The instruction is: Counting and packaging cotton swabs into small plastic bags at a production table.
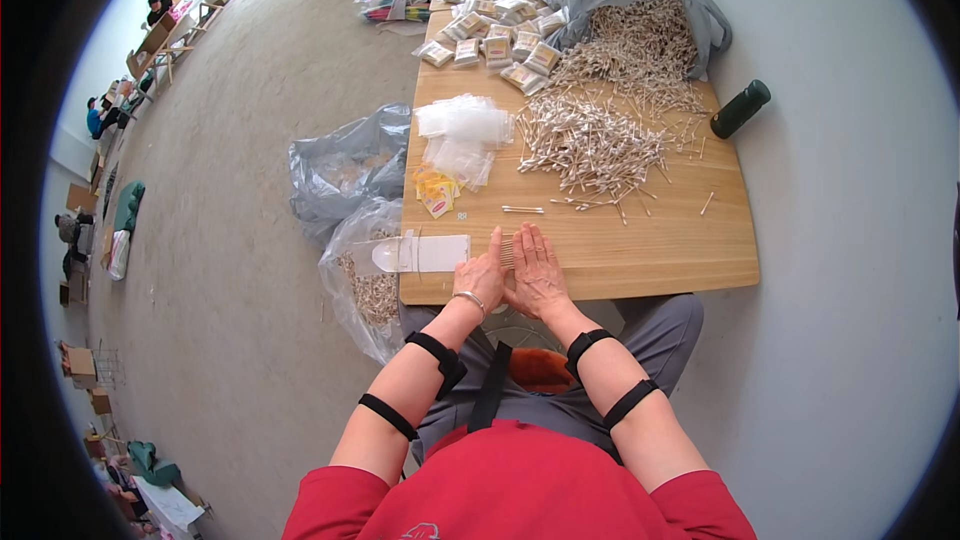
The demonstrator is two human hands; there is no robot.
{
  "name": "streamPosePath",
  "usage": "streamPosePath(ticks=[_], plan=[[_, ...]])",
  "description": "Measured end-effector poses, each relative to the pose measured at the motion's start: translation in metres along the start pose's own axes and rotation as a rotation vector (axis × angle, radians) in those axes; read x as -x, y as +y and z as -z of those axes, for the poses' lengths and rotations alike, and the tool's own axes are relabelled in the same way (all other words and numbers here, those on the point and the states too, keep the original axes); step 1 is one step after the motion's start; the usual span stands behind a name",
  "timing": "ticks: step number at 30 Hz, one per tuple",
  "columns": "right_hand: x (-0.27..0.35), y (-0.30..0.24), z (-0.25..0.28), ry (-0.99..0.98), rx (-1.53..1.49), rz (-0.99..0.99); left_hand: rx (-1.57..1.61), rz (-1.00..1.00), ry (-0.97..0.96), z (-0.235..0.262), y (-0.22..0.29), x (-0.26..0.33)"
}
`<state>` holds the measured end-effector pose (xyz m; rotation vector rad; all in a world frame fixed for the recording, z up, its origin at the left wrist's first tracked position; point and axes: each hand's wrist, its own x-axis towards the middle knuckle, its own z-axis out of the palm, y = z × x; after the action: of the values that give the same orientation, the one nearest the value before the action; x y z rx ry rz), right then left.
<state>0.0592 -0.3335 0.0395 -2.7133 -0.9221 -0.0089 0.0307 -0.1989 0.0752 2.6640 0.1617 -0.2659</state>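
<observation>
A row of cotton swabs [507, 252] lies side by side on the table near its front edge, between my two hands. My left hand [482, 275] is closed along the row's left side, its fingers against the swabs. Flat on the right side rests my right hand [537, 272], fingers stretched out and partly covering the row. Just left of my left hand is a white rectangular board [440, 253] with a clear plastic piece [386, 256] at its outer end. A few loose swabs [522, 209] lie beyond my fingertips.
A large heap of swabs [595, 145] spreads behind, spilling from a grey plastic bag [715, 30]. Clear pouches [465, 130], yellow cards [437, 190] and filled packets [497, 50] lie at left. A dark green bottle [741, 108] stands right; bags [350, 165] sit beside the table's left edge.
</observation>
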Motion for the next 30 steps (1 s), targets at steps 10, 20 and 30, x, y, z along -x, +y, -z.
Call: streamPosePath(ticks=[10, 20, 30], plan=[[0.003, -0.003, 0.000, 0.009, 0.069, 0.005, 0.008, -0.033, 0.099, -0.009, -0.006, -0.003], [0.006, -0.006, 0.000, -0.027, 0.035, -0.021, 0.284, 0.027, 0.162, -0.014, -0.024, 0.006], [0.007, -0.004, -0.001, -0.034, 0.100, -0.006, -0.022, -0.278, 0.043, -0.005, -0.017, 0.039]])
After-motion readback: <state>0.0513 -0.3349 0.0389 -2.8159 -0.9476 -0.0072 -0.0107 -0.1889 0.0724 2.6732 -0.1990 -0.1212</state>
